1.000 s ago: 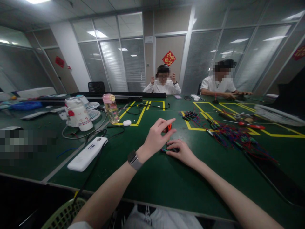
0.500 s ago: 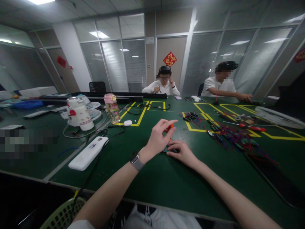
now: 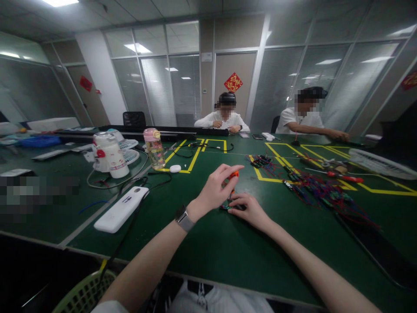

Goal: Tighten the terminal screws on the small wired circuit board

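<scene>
My left hand, with a watch on the wrist, is raised a little over the green table and pinches the orange handle of a small screwdriver, which points down. My right hand lies flat on the table just right of it, its fingers pressing a small dark circuit piece. The screwdriver's tip is hidden between the two hands.
A heap of red and blue wired parts lies to the right inside yellow tape lines. A white power strip, a white jug and a pink-lidded bottle stand to the left. Two people sit across the table. A green basket sits below the edge.
My hands have stayed in place over the small piece. The person opposite has lowered both hands from the head to the table.
</scene>
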Demonstrator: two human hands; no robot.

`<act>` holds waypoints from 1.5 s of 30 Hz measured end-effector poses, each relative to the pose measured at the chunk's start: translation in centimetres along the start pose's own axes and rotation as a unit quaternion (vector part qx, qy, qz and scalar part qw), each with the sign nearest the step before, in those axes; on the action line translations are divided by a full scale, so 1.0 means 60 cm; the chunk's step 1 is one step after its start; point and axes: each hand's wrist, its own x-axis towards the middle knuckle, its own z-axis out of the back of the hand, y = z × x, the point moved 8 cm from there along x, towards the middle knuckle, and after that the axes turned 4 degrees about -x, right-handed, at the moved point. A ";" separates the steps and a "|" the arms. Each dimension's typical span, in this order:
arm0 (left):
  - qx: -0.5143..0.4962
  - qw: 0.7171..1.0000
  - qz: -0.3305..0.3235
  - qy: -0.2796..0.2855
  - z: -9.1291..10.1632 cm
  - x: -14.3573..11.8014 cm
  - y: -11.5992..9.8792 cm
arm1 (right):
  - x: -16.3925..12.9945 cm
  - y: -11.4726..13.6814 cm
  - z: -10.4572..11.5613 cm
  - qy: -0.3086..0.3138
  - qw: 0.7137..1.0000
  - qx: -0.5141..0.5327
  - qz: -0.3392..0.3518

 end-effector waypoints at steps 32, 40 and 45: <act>-0.025 0.995 0.043 -0.084 0.014 0.000 0.020 | 0.000 0.003 0.002 0.002 1.000 0.003 0.000; -0.019 0.998 0.016 -0.065 0.014 -0.001 -0.001 | 0.000 -0.002 -0.002 0.000 1.000 0.010 0.001; -0.060 0.993 0.054 -0.091 0.017 -0.001 0.021 | 0.000 -0.002 -0.001 0.000 1.000 0.008 0.003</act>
